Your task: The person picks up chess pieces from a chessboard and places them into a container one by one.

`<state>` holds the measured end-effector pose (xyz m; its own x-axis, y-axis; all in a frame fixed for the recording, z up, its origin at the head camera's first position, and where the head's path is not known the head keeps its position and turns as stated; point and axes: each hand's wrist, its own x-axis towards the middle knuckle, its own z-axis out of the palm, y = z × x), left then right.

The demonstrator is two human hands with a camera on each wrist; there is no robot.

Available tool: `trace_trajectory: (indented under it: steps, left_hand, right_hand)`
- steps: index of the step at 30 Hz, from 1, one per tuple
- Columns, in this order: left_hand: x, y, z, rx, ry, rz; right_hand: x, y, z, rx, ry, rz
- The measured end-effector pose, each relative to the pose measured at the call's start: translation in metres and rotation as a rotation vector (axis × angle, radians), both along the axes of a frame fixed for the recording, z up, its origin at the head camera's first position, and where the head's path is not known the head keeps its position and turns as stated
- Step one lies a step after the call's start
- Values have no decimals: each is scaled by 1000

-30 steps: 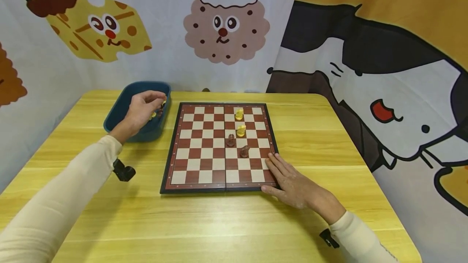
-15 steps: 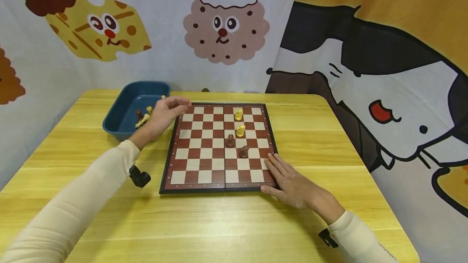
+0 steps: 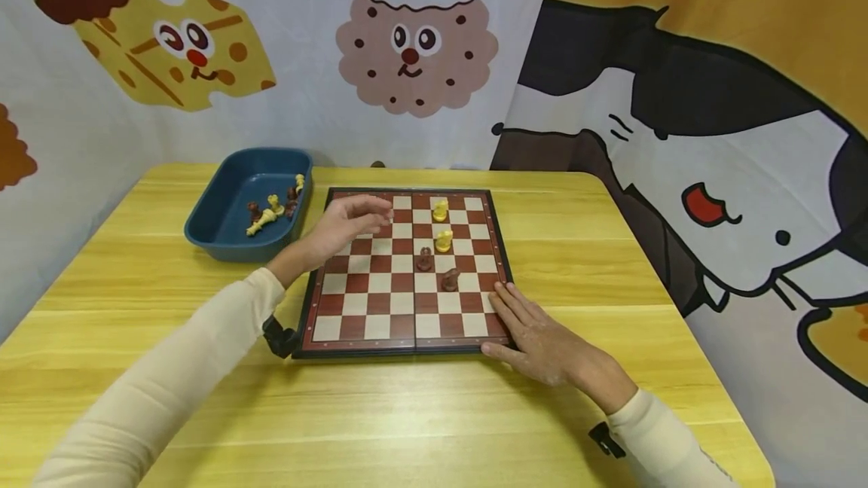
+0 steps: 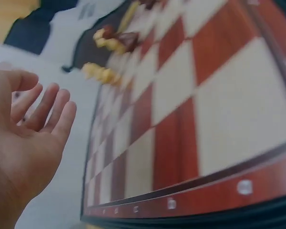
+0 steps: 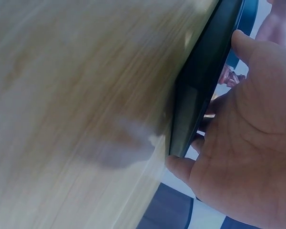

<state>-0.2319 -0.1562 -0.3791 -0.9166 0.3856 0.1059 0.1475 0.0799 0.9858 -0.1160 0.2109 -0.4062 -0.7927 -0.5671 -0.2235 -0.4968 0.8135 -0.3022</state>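
Observation:
Over the far left part of the chessboard (image 3: 369, 303) hovers my left hand (image 3: 339, 228), its fingers loosely bent. No piece shows between thumb and fingers in the left wrist view, where the palm (image 4: 28, 152) faces the camera. My right hand (image 3: 545, 345) rests on the board's near right corner, fingers straight across the edge; the right wrist view shows the thumb against the black side (image 5: 200, 90). Standing on the board's right half are two yellow knights, one far back (image 3: 440, 210) and one nearer (image 3: 444, 240), plus a brown chess piece (image 3: 424, 259) and a brown knight (image 3: 450, 279).
A blue plastic bin (image 3: 220, 251) stands left of the board. Several yellow and brown chess pieces (image 3: 264, 221) lie inside it. The wooden table (image 3: 407, 420) ends at a patterned curtain (image 3: 291, 126) behind.
My left hand has moved from above the blue bin rightward over the chessboard, uncovering the pieces in the bin. The right hand and the pieces on the board have stayed put.

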Motion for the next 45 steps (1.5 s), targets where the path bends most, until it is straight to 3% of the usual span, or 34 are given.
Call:
trace_trajectory:
  steps: [8,14,21,28,36,45]
  left_hand:
    - [12,31,-8,-194,-46,-88]
    - [19,47,-15,-188,-49,-115]
    - [21,58,-25,-155,-51,-65]
    - [19,68,-30,-197,-23,5]
    - [17,74,-37,-188,16,27]
    - [20,76,-39,-171,42,78]
  right_hand:
    - [0,1,-1,23,2,-6]
    - [0,-1,2,4,-6,0]
    - [-2,-1,1,12,-3,-4]
    - [-2,-1,2,23,-16,-10]
    - [2,-2,9,-19,-22,-3]
    - [0,-1,1,2,-22,-10]
